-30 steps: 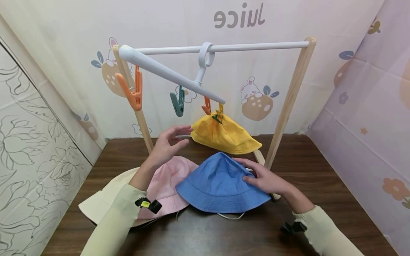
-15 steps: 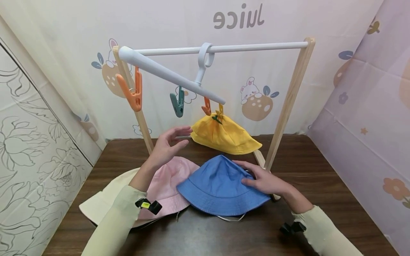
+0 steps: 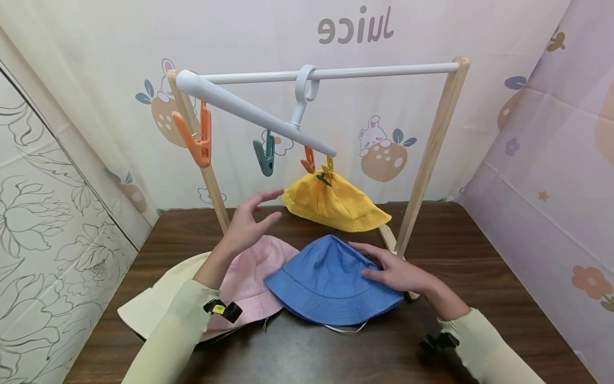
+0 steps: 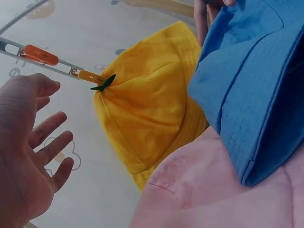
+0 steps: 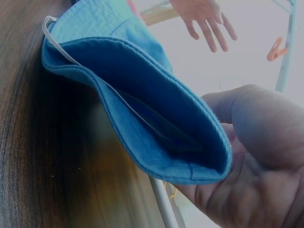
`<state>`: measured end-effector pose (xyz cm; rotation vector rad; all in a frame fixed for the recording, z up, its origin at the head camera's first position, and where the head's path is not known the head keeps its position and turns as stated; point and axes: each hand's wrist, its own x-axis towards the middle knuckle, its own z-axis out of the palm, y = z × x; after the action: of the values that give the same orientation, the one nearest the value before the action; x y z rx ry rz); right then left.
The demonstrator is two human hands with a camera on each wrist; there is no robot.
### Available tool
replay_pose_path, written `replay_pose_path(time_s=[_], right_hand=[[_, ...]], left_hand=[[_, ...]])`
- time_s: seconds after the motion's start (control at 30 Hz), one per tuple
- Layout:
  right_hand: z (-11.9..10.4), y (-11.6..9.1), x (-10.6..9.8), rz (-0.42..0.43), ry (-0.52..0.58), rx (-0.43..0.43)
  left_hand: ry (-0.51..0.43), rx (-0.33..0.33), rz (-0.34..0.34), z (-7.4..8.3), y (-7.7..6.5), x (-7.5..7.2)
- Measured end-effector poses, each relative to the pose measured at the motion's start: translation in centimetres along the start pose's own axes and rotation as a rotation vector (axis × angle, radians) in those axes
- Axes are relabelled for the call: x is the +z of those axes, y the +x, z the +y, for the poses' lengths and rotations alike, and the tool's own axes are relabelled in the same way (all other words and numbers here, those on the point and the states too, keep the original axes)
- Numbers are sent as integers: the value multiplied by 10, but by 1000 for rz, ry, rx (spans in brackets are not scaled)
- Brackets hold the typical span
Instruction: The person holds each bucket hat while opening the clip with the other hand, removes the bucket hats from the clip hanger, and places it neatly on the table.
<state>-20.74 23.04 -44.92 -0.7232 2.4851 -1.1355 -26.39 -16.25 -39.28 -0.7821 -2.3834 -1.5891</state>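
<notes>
A blue bucket hat [image 3: 326, 282] is held at its right side by my right hand [image 3: 395, 269], thumb in front and fingers behind. The right wrist view looks into the hat's opening [image 5: 156, 114], where a white elastic cord [image 5: 61, 47] crosses it. My left hand [image 3: 249, 221] is raised with fingers apart and nothing in it, left of a yellow hat [image 3: 336, 205]. That hat hangs from a yellow clip [image 3: 328, 166] at the far end of a white clip hanger [image 3: 254, 111]. Below my left hand lies a pink hat [image 3: 254, 277], partly covered by the blue one.
A cream hat [image 3: 165, 288] lies at the left, partly under the pink one. The hanger hooks over the white rail [image 3: 384, 71] of a wooden-legged rack [image 3: 434, 144]. Orange [image 3: 199, 136] and green [image 3: 265, 154] clips hang from it. Beneath is a dark wooden table [image 3: 297, 357].
The blue hat has sunk slightly with my right hand on it. My left hand stays nearly in place, its fingers shifting a little.
</notes>
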Motion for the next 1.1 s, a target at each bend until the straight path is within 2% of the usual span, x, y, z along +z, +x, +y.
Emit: replay_pose_path(time_s=[0.13, 0.47, 0.8, 1.1], right_hand=[[2, 0, -1, -4, 0, 4], [5, 1, 0, -18, 1, -42], [3, -1, -1, -34, -4, -21], [-1, -2, -2, -42, -3, -18]], left_hand=[[76, 16, 3, 0, -1, 1], [159, 121, 19, -3, 0, 3], [207, 121, 5, -7, -4, 4], [214, 111, -11, -4, -5, 3]])
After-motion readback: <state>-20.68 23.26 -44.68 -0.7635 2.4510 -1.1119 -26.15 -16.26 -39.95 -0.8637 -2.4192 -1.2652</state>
